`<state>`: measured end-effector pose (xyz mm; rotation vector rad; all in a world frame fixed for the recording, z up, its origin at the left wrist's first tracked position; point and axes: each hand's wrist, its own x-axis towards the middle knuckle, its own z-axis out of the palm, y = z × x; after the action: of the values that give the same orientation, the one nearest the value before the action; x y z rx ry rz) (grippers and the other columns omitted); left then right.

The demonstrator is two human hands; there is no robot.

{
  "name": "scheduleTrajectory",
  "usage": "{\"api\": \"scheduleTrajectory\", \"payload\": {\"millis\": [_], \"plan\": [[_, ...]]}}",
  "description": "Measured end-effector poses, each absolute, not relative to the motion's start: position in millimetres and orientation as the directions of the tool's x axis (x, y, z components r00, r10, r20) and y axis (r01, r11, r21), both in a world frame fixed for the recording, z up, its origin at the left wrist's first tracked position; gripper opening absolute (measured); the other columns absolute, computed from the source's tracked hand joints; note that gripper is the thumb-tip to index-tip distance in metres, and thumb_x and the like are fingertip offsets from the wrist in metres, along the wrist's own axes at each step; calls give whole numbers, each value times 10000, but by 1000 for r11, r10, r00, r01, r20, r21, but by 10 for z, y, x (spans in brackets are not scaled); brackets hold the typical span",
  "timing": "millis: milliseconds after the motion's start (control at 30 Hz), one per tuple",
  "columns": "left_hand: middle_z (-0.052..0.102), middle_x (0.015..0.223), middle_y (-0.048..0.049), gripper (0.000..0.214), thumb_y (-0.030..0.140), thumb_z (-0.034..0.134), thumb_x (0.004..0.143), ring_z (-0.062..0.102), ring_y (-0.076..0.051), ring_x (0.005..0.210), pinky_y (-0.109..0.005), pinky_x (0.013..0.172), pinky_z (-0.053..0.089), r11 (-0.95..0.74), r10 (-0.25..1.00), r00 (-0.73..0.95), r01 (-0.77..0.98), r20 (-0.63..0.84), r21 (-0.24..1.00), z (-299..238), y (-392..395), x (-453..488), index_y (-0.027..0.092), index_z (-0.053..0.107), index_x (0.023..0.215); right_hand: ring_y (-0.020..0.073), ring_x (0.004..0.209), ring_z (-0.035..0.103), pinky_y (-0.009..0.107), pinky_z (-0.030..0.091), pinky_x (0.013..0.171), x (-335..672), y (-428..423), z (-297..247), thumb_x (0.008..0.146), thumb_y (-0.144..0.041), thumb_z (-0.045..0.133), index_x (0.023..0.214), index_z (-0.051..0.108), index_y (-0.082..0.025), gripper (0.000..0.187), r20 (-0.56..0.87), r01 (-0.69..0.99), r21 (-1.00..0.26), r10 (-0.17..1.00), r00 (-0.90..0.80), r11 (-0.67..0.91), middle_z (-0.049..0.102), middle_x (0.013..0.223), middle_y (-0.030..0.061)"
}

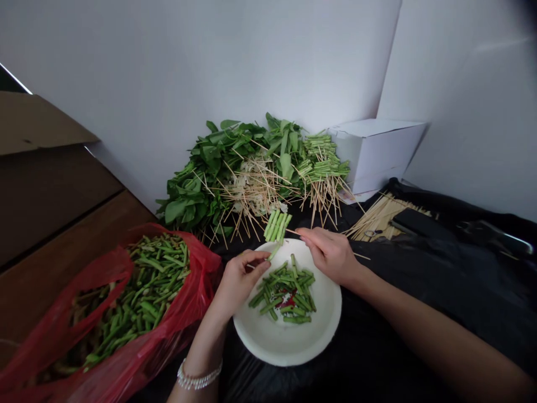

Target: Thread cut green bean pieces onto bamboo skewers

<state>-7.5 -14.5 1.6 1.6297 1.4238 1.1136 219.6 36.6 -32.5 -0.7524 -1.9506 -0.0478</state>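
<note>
My right hand (333, 253) is closed around a thin wooden skewer (292, 231) above the bowl's far right rim. Several short green bean pieces (277, 225) sit side by side on the skewer's left end. Just below them, my left hand (245, 280) pinches one more green bean piece (274, 252) between thumb and fingers. Under both hands stands a white bowl (289, 354), with loose cut green beans (300, 280) lying in its middle over a red mark on the bottom.
A red plastic bag (201, 263) full of cut beans lies at left. Leafy greens (184, 196) and finished bean skewers (323, 162) are heaped against the wall. At right are a white box (384, 151), loose skewers (377, 215) and a dark phone (415, 223).
</note>
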Motion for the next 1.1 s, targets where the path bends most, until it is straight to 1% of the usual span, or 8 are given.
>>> {"api": "scheduleTrajectory", "payload": {"millis": [100,167,267,333,500,700,933,1100], "plan": [[717,746,-42,235,294,807,675,594,-127,622,-221,591,466,-88,987,-120,138,105,987,6,-107,-117,181,778,879,133,768,639,247,488,699,2189,356,-330,962,-178,429,1121,641,-161,266,805,503,-261,473,-358,824,700,892,57],[718,719,-27,269,288,843,633,588,-99,597,-194,580,465,-53,984,-176,-51,43,997,6,-92,-134,179,773,869,132,760,637,244,486,694,2190,352,-326,964,-180,422,1121,644,-154,273,797,495,-245,464,-387,834,697,876,59],[738,774,-37,304,258,869,599,614,-84,620,-175,602,488,-14,985,-170,-303,-40,953,22,-83,-137,161,764,868,130,733,625,242,481,680,2198,353,-315,964,-169,402,1126,647,-150,294,782,493,-210,448,-434,844,688,838,51],[741,788,-45,321,227,872,595,623,-83,629,-168,601,496,1,989,-138,-383,-58,924,35,-83,-132,143,758,883,130,711,618,243,477,664,2201,356,-310,961,-167,399,1132,647,-147,302,773,491,-182,433,-464,852,679,817,44],[738,784,-41,341,196,863,612,624,-81,632,-160,592,501,-10,993,-110,-430,-42,903,39,-87,-124,141,750,929,126,681,606,239,457,633,2203,362,-306,957,-164,400,1131,651,-140,307,766,491,-153,417,-490,858,666,787,36],[739,765,-29,315,206,858,627,624,-73,622,-153,594,498,-29,992,-121,-396,-21,918,7,-80,-125,150,758,921,126,675,602,242,455,624,2206,361,-304,959,-165,396,1136,650,-136,312,761,494,-141,413,-500,858,665,796,35],[754,741,-23,306,261,866,616,637,-87,603,-180,598,512,-75,976,-219,-300,8,951,-41,-74,-138,178,771,895,125,684,608,241,463,635,2205,368,-323,962,-176,402,1147,649,-148,310,756,504,-138,420,-503,852,678,820,36],[753,732,-38,291,298,862,613,647,-112,606,-214,592,517,-75,965,-261,-288,-3,955,-52,-64,-128,171,775,860,121,685,607,239,467,638,2203,370,-330,950,-159,404,1139,652,-146,313,753,492,-143,418,-509,858,681,823,36]]}}
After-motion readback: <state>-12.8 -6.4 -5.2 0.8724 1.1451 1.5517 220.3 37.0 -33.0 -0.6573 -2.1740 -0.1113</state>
